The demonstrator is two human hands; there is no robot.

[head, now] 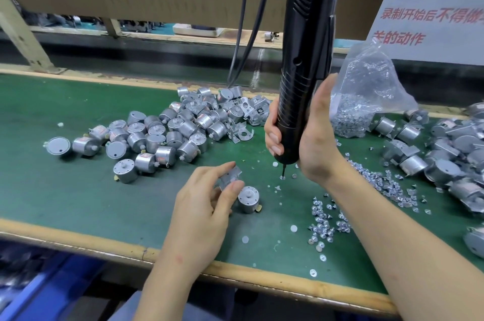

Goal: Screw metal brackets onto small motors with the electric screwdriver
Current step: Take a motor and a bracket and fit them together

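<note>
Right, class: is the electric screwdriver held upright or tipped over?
Upright: the electric screwdriver stands near vertical in the right hand, bit down.

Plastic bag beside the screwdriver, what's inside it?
The clear plastic bag holds a heap of small silver screws, thickest at the bottom. Its lower left edge is covered by the right hand gripping the screwdriver, so that part cannot be seen.

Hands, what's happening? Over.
Left hand pinches bent silver metal bracket beside small round silver motor. Right hand grips black electric screwdriver, bit on loose screw. Nothing blocking.
</note>
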